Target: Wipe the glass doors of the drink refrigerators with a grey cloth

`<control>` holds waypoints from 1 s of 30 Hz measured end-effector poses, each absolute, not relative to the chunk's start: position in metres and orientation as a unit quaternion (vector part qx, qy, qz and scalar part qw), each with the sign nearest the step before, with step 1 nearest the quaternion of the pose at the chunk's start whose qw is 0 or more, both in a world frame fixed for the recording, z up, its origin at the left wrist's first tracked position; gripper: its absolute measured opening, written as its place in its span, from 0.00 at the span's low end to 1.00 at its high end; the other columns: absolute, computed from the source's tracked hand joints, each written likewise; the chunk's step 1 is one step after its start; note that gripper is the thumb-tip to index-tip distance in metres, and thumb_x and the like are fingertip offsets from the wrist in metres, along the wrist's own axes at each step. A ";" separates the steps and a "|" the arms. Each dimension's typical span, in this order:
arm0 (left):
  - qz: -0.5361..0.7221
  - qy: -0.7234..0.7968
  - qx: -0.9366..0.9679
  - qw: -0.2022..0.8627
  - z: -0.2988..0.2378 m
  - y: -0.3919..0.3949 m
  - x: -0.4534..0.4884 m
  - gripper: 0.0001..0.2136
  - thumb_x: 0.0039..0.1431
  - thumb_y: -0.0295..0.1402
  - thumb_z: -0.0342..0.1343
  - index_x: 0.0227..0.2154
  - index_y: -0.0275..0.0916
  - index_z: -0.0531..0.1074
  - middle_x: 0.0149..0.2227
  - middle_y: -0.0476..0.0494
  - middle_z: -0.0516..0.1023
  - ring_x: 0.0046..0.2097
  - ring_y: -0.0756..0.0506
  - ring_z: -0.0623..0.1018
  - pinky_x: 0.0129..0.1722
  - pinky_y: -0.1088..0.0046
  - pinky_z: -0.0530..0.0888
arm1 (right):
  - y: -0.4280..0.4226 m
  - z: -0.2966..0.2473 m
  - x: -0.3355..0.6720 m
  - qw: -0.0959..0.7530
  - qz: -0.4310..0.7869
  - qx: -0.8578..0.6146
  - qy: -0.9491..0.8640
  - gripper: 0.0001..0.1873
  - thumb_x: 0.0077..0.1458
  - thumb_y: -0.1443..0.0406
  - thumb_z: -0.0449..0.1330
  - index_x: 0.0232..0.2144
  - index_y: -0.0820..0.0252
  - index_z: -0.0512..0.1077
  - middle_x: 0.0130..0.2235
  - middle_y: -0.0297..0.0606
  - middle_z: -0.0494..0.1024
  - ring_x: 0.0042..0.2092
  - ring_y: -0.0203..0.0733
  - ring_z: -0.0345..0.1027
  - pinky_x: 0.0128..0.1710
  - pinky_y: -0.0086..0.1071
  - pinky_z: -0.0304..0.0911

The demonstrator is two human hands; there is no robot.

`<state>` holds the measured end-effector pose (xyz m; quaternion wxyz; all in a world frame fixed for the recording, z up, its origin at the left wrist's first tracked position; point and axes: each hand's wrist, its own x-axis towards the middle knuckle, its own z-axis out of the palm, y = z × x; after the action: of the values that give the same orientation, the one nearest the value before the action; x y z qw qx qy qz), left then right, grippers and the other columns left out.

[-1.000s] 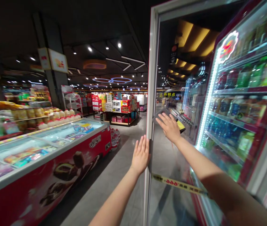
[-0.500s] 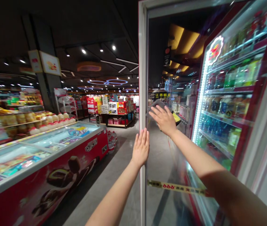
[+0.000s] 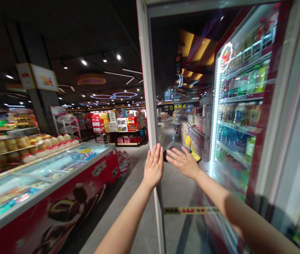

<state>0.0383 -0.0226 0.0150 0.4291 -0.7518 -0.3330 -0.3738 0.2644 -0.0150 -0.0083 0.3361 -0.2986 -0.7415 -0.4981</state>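
Basically, left hand (image 3: 153, 167) flat on door frame (image 3: 147, 106), right hand (image 3: 184, 163) spread over grey cloth (image 3: 175, 145) at left's 2 o'clock, hands apart; a slack left palm could let the door (image 3: 175, 192) swing.

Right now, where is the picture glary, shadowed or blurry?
Head view: the fridge light glares white; head view: a shadow darkens the right forearm; head view: the jars at far left look smeared, while the left hand and right hand come out clearer.
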 end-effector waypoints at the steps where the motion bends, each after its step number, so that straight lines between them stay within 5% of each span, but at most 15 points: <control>1: -0.376 -0.330 -0.751 0.431 0.017 -0.023 0.042 0.35 0.69 0.25 0.40 0.72 0.35 0.27 0.74 0.38 0.45 0.74 0.42 0.47 0.73 0.57 0.52 | -0.018 -0.001 0.264 0.370 -0.491 -0.344 -0.710 0.34 0.60 0.71 0.58 0.66 0.46 0.63 0.68 0.37 0.67 0.71 0.44 0.51 0.73 0.53 0.36; 5: -0.376 -0.319 -0.757 0.429 0.018 -0.024 0.051 0.35 0.72 0.32 0.44 0.73 0.36 0.30 0.73 0.39 0.49 0.74 0.44 0.50 0.74 0.59 0.47 | -0.031 -0.024 0.257 0.467 -0.482 -0.443 -0.594 0.37 0.60 0.71 0.59 0.69 0.49 0.58 0.69 0.43 0.64 0.73 0.50 0.45 0.72 0.57 0.38; 10: -0.385 -0.276 -0.761 0.444 0.015 -0.030 0.058 0.34 0.72 0.37 0.45 0.73 0.37 0.35 0.71 0.40 0.54 0.73 0.45 0.54 0.74 0.61 0.39 | -0.041 -0.071 0.252 0.418 -0.511 -0.388 -0.643 0.34 0.57 0.71 0.61 0.64 0.44 0.65 0.65 0.38 0.69 0.72 0.46 0.46 0.73 0.55 0.36; 15: -0.358 -0.214 -0.782 0.463 0.019 -0.042 0.064 0.33 0.71 0.33 0.46 0.73 0.41 0.39 0.71 0.46 0.57 0.73 0.48 0.54 0.74 0.63 0.35 | -0.044 -0.053 0.278 0.495 -0.475 -0.446 -0.574 0.39 0.59 0.71 0.58 0.70 0.44 0.56 0.69 0.41 0.63 0.72 0.52 0.48 0.71 0.60 0.42; 20: -0.367 -0.200 -0.770 0.483 0.021 -0.049 0.065 0.32 0.71 0.32 0.48 0.73 0.40 0.44 0.70 0.47 0.58 0.73 0.46 0.52 0.74 0.61 0.36 | -0.057 -0.092 0.278 0.540 -0.433 -0.527 -0.493 0.43 0.61 0.71 0.56 0.73 0.51 0.46 0.74 0.47 0.50 0.74 0.59 0.41 0.69 0.66 0.47; 26: -0.366 -0.176 -0.776 0.482 0.027 -0.046 0.065 0.32 0.69 0.30 0.49 0.73 0.40 0.46 0.70 0.46 0.60 0.74 0.45 0.51 0.75 0.59 0.39 | -0.055 -0.085 0.287 0.456 -0.455 -0.486 -0.591 0.43 0.58 0.72 0.58 0.71 0.41 0.53 0.73 0.38 0.55 0.73 0.54 0.46 0.71 0.63 0.44; 30: -0.374 -0.186 -0.774 0.475 0.025 -0.038 0.066 0.32 0.69 0.30 0.49 0.73 0.41 0.47 0.70 0.46 0.60 0.73 0.46 0.51 0.75 0.60 0.37 | -0.048 -0.077 0.319 0.563 -0.417 -0.535 -0.472 0.39 0.64 0.69 0.52 0.73 0.49 0.47 0.74 0.45 0.50 0.74 0.56 0.39 0.69 0.67 0.45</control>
<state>0.0664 -0.0383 0.0254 0.4751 -0.7745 -0.1856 -0.3742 0.3194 -0.0480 -0.0769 0.5631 -0.5350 -0.4721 -0.4168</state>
